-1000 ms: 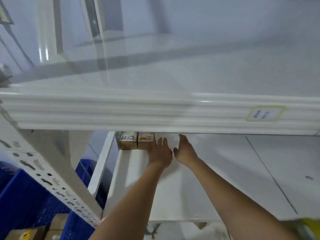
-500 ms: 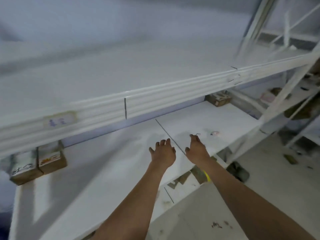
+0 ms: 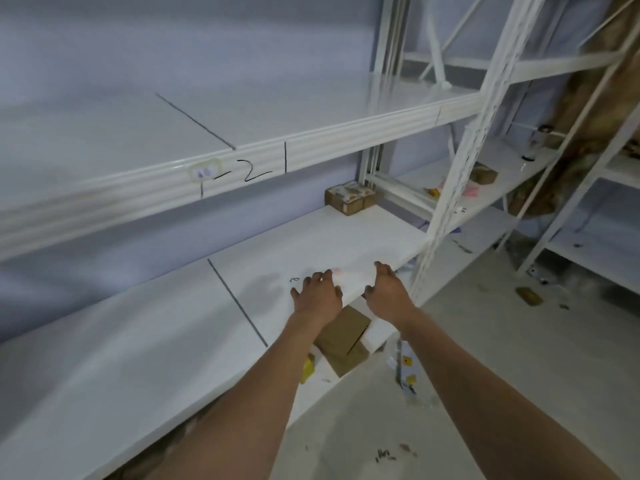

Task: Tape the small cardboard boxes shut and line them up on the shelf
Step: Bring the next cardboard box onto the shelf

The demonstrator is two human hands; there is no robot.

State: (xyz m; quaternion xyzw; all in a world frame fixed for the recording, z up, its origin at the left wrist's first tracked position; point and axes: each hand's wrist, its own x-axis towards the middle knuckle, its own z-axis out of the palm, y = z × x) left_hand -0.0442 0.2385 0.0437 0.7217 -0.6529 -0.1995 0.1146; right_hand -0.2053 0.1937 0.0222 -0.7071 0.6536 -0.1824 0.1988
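Left hand (image 3: pixel 317 294) and right hand (image 3: pixel 388 291) both empty, fingers spread, over front edge of shelf (image 3: pixel 138 341). Small cardboard boxes (image 3: pixel 350 197) at shelf's far back corner.

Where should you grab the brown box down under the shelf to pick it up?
Probably by its two long side edges, coming down from above. The brown box lies flat and tilted below the shelf edge, its broad top facing up. The left hand is right above it; the right hand is open beside it.
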